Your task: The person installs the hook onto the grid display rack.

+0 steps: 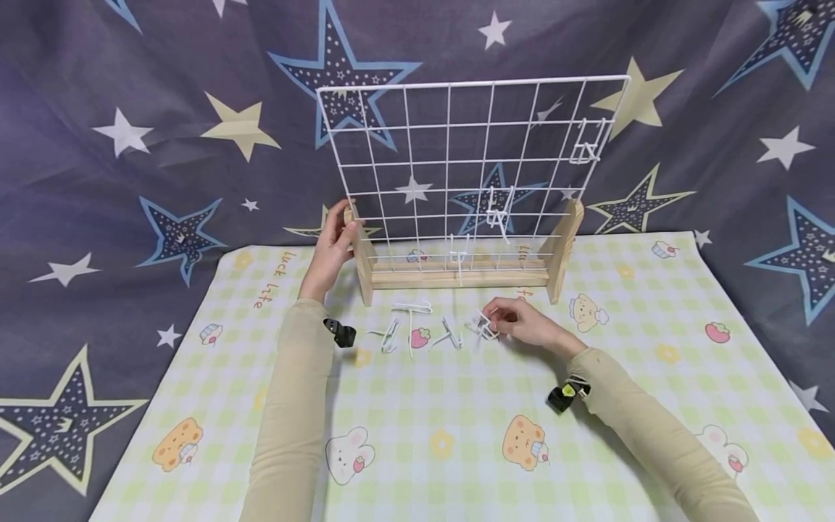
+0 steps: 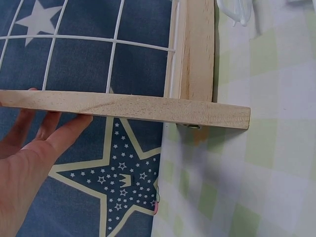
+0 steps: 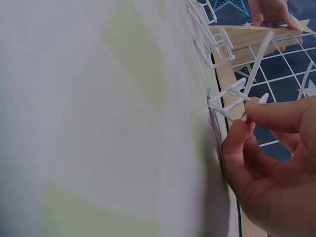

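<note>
A white wire grid panel [image 1: 448, 159] stands upright in a wooden base [image 1: 457, 278]. My left hand [image 1: 333, 250] grips the base's left side post [image 1: 363, 261] near its top; in the left wrist view its fingertips reach behind the wood. Low over the cloth, my right hand [image 1: 525, 324] pinches a white wire hook [image 3: 229, 101] between thumb and index finger. To its left lie several more white hooks [image 1: 447, 333] in a loose row. Other hooks hang on the grid: one upper right [image 1: 585, 148], one mid-right [image 1: 499, 210] and one low near the base [image 1: 459, 254].
A checked cloth [image 1: 417, 406] with cartoon prints covers the table. Behind the grid hangs a dark star-patterned curtain [image 1: 248, 65], close to the table's back edge. Small black devices [image 1: 341, 333] are strapped at both wrists.
</note>
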`<state>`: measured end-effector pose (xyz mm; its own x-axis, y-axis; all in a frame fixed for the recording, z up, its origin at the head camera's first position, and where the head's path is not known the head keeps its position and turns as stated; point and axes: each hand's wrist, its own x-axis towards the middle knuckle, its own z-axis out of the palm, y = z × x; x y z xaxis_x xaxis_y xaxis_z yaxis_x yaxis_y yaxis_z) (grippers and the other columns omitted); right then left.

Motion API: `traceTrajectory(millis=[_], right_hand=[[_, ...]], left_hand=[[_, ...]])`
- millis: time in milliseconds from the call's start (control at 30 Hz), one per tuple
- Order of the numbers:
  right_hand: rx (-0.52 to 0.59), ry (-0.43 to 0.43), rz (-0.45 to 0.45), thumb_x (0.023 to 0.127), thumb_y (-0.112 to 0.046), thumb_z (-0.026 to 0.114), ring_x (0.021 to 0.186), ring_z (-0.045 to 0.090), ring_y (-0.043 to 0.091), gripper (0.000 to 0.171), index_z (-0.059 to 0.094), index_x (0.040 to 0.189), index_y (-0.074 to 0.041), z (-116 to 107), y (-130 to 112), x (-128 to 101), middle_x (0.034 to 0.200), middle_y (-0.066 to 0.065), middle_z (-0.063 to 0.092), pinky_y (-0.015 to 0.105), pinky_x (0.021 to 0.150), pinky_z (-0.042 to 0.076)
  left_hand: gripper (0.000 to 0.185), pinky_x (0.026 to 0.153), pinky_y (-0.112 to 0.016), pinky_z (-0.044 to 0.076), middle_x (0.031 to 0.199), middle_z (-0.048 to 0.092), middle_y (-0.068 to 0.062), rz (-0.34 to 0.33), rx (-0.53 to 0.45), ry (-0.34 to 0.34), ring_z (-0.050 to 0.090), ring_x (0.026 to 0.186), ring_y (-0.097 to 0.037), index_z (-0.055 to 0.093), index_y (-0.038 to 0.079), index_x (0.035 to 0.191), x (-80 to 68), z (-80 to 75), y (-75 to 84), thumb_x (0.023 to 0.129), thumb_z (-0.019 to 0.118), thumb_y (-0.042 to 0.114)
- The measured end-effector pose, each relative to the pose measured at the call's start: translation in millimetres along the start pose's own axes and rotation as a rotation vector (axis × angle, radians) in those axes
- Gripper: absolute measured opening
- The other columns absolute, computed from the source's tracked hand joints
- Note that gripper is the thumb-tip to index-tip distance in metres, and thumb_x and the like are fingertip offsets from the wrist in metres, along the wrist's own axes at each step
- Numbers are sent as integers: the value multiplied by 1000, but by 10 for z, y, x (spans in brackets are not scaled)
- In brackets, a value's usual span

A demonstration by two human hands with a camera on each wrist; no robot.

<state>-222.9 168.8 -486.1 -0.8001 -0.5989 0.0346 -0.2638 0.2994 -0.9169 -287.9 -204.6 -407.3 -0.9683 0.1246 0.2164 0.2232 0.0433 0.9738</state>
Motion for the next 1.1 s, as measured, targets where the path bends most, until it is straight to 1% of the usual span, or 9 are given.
traceTrajectory(millis=[167,267,467,600,700,767,900,1000,1100], right_hand=[[46,51,14,88,9,59,76,59,23,19,61,107,8,-27,15,-25,88,19,64,28,66,51],[71,91,19,88,8,59,77,59,22,19,61,107,9,-44,19,-48,89,20,63,28,67,52],[88,119,34,88,8,59,83,59,29,21,59,109,11,-89,-5,-81,92,23,62,30,71,53],[96,131,63,89,8,58,85,59,32,22,58,111,11,-125,-31,-103,95,24,61,33,73,54],[94,142,65,89,8,57,84,59,32,23,57,112,11,-163,-30,-123,96,25,61,34,72,54],[92,150,64,90,8,57,82,59,32,23,56,113,10,-197,-36,-140,95,25,61,34,71,53],[78,184,50,90,8,57,83,59,29,24,56,115,10,-279,-76,-187,97,26,60,35,72,53],[75,219,34,90,8,57,85,60,25,25,55,115,12,-345,-122,-220,98,26,60,33,75,53],[82,248,31,91,9,55,84,61,22,25,55,115,13,-400,-165,-244,96,26,61,32,75,54]], left_hand=[[51,97,-60,41,137,41,-23,13,-3,5,39,128,-45,27,22,152,0,2,-13,104,44,27],[51,97,-62,40,137,42,-22,14,-1,7,41,128,-42,26,21,152,4,0,-23,104,44,27],[53,98,-60,40,140,41,-21,-2,11,4,42,129,-38,24,21,153,16,-13,-30,104,43,27],[52,98,-60,40,141,38,-25,-13,3,-5,40,129,-42,23,21,154,14,-17,-15,105,41,24],[51,97,-61,40,141,36,-29,-12,-1,-13,38,128,-46,23,18,153,8,-9,2,105,39,20],[50,97,-62,40,141,35,-31,-9,2,-17,38,127,-46,22,16,153,3,-1,15,105,39,18],[50,95,-61,41,140,36,-31,-3,16,-8,40,125,-44,24,17,152,7,10,14,105,40,19],[50,95,-60,43,140,38,-29,7,23,1,40,126,-45,26,20,152,16,8,-4,105,41,23],[50,96,-60,41,140,37,-29,17,24,-4,38,128,-47,25,22,152,24,5,-23,105,41,26]])
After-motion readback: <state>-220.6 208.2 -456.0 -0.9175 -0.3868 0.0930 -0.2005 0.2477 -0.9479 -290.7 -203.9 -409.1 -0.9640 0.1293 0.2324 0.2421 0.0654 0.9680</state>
